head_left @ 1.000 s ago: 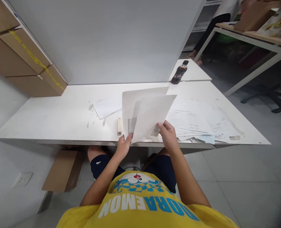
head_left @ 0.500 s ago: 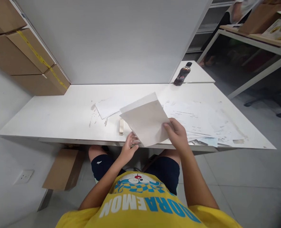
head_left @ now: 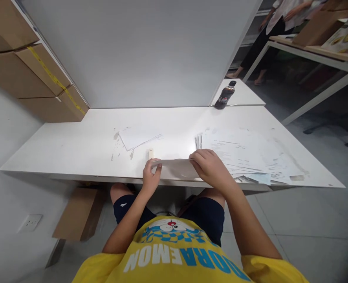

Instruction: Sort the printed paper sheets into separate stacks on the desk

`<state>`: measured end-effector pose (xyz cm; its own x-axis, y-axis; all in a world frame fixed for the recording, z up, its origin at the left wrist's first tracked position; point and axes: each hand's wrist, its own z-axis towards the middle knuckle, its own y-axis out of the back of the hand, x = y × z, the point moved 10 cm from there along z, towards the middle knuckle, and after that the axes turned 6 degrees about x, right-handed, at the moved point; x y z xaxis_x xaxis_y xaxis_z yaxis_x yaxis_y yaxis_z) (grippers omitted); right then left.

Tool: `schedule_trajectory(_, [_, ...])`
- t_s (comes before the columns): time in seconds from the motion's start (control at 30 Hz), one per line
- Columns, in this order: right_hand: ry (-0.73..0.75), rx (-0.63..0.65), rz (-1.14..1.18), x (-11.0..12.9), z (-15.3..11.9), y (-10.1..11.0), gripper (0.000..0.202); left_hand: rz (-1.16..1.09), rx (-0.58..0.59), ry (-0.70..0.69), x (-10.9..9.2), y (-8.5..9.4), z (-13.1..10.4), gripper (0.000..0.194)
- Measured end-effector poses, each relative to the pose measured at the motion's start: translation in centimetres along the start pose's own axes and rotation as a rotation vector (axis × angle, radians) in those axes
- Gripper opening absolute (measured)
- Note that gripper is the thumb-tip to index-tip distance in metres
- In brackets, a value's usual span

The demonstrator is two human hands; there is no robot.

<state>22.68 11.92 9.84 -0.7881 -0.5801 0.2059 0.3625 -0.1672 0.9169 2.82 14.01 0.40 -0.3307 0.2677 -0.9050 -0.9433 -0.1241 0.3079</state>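
A sheaf of paper (head_left: 178, 168) is held upright near the table's front edge, seen almost edge-on. My left hand (head_left: 151, 177) pinches its left end, and my right hand (head_left: 207, 167) grips the right end. Just beyond my left hand lies a small cream-coloured block (head_left: 151, 153), partly hidden by the fingers. Some white sheets (head_left: 135, 137) rest on the table left of centre. A wide spread of printed papers (head_left: 241, 147) lies to the right, beyond my right hand.
On the white table (head_left: 59, 149) a dark cola bottle (head_left: 225, 95) stands at the back right. Cardboard boxes (head_left: 44, 78) are stacked at the back left, and another box (head_left: 78, 214) is below. A person (head_left: 280, 19) stands by a second table (head_left: 309, 47).
My left hand has moved up and taken hold of the paper's left end. The paper has turned from tilted and face-on to level and nearly edge-on. The person in the background has shifted.
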Motion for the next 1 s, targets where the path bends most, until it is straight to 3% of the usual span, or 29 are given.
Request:
schedule_trajectory(0.13, [-0.039,-0.128,0.062,-0.7,-0.8,1.6,0.019,-0.132,-0.039,0.104,1.5,0.0,-0.6,0.03])
schedule_trajectory(0.23, [-0.198,-0.375,0.228,-3.4,-3.0,2.5,0.042,-0.203,-0.1,0.156,1.9,0.5,-1.4,0.034])
schedule_trajectory(0.3, [-0.335,-0.491,0.439,-5.8,-4.8,1.1,0.058,-0.238,-0.117,0.166,1.9,0.7,-1.7,0.037])
schedule_trajectory(0.37, [-0.444,-0.488,0.674,-7.5,-6.0,-1.9,0.057,-0.266,-0.105,0.167,2.0,0.4,-2.0,0.039])
schedule_trajectory(0.43, [-0.515,-0.44,0.864,-8.4,-6.6,-5.1,0.042,-0.276,-0.085,0.162,2.3,-0.1,-2.0,0.04])
schedule_trajectory(0.53, [-0.596,-0.488,1.045,-9.1,-7.6,-7.9,0.029,-0.269,-0.066,0.136,2.9,-0.7,-2.1,0.038])
schedule_trajectory(0.67, [-0.659,-0.597,1.13,-9.9,-8.6,-9.1,0.032,-0.233,-0.036,0.08,3.0,-1.3,-2.1,0.037])
schedule_trajectory(0.87, [-0.691,-0.545,1.108,-10.4,-9.1,-10.2,0.031,-0.031,-0.045,0.078,3.1,-1.2,-3.1,0.034])
schedule_trajectory(1.0, [-0.702,-0.556,1.125,-10.4,-9.6,-10.2,0.033,-0.027,-0.046,0.11,3.9,-1.2,-3.7,0.031])
